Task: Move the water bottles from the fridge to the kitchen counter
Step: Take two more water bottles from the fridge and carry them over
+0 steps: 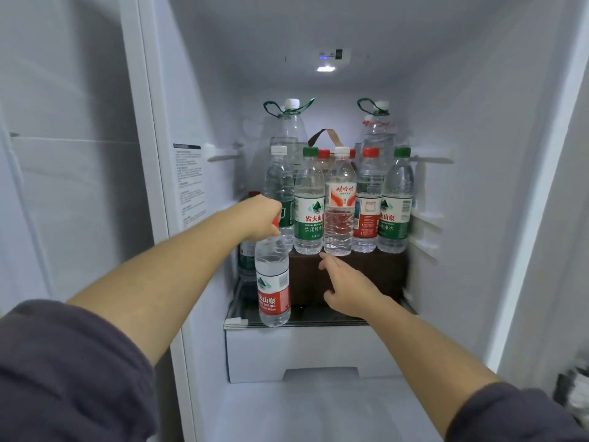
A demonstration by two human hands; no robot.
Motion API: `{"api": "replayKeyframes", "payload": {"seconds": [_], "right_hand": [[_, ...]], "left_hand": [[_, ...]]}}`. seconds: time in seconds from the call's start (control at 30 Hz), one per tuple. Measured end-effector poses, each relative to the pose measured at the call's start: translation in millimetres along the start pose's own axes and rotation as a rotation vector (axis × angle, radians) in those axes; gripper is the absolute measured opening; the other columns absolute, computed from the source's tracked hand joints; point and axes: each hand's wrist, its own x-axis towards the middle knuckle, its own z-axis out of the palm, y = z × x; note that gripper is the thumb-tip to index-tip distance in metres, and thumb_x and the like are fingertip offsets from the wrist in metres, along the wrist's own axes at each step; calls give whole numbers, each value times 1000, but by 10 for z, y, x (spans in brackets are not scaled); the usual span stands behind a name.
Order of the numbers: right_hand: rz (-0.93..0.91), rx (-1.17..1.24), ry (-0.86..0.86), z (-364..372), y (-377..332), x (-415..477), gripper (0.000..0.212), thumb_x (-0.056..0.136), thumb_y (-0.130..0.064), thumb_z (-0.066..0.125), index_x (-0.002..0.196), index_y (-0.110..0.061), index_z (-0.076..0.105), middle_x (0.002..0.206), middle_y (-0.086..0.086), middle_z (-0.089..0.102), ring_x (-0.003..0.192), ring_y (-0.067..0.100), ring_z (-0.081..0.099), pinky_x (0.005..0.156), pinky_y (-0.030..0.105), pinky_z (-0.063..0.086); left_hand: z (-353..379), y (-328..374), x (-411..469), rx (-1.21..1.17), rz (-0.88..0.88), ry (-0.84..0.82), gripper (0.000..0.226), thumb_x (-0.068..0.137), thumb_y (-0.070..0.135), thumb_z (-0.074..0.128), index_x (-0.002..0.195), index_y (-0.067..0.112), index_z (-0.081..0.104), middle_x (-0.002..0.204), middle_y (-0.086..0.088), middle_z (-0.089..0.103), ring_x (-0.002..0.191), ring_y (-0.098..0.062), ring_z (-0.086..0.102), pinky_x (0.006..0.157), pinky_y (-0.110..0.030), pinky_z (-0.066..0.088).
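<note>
My left hand (263, 220) grips the red cap of a red-labelled water bottle (273, 282), which hangs upright in front of the fridge shelf edge. My right hand (345, 287) reaches in with relaxed fingers, holding nothing, its fingertips just below a white-capped bottle with an orange label (339, 205). A row of several small bottles stands on a dark brown box (366, 275), among them a green-labelled one (308, 205), a red-labelled one (368, 205) and another green-labelled one (395, 205). Two large handled bottles (288, 129) (377, 129) stand behind them.
The open fridge has white walls with shelf rails on both sides and a glass shelf (318, 323) under the box. A white drawer (312, 355) sits below it. More bottles (247, 260) stand low at the left of the shelf, behind the held bottle.
</note>
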Motion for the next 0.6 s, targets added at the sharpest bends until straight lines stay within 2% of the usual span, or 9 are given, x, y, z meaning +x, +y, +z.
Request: {"api": "replayKeyframes", "payload": {"seconds": [0.1, 0.17, 0.27, 0.37, 0.47, 0.53, 0.6], "right_hand": [[-19, 29, -4, 57, 19, -43, 60, 90, -21, 63, 144, -22, 39, 165, -10, 11, 139, 17, 41, 108, 39, 44], [12, 216, 52, 162, -48, -79, 63, 90, -24, 66, 146, -23, 39, 162, -9, 23, 145, 14, 33, 111, 32, 40], [75, 568, 51, 356, -290, -37, 71, 87, -28, 73, 148, -20, 37, 146, -3, 49, 132, 14, 48, 105, 29, 43], [130, 769, -1, 549, -539, 121, 68, 81, -24, 80, 139, -19, 43, 133, -1, 60, 116, 14, 59, 94, 29, 50], [204, 845, 79, 672, -679, 205, 60, 75, -20, 83, 125, -18, 50, 118, 0, 64, 101, 13, 60, 86, 27, 49], [230, 835, 118, 686, -676, 200, 58, 72, -21, 85, 119, -19, 52, 110, -4, 64, 100, 13, 61, 84, 27, 49], [255, 817, 140, 653, -597, 165, 59, 71, -23, 86, 118, -21, 51, 112, -4, 64, 105, 14, 61, 85, 28, 50]], "left_hand": [[19, -33, 33, -54, 5, 27, 26, 91, 26, 66, 112, 13, 57, 101, -3, 55, 91, -22, 53, 75, -32, 42], [56, -64, 48, -96, 24, 50, 30, 90, 27, 67, 115, 14, 59, 106, -3, 59, 94, -22, 54, 80, -33, 46], [110, -90, 44, -148, 48, 97, 35, 87, 32, 69, 119, 18, 61, 116, -4, 63, 101, -22, 57, 89, -38, 49], [142, -122, 12, -199, 54, 146, 41, 85, 33, 72, 122, 19, 61, 118, -4, 64, 102, -22, 58, 90, -37, 49], [206, -166, -14, -266, 37, 200, 53, 86, 41, 69, 131, 18, 53, 111, -6, 65, 94, -21, 59, 80, -32, 47], [241, -198, -26, -321, -28, 268, 58, 94, 45, 54, 142, 14, 40, 110, -10, 64, 96, -25, 60, 76, -33, 44], [243, -239, -31, -324, -129, 316, 52, 101, 37, 41, 144, 8, 32, 117, -20, 61, 103, -34, 58, 76, -36, 42]]}}
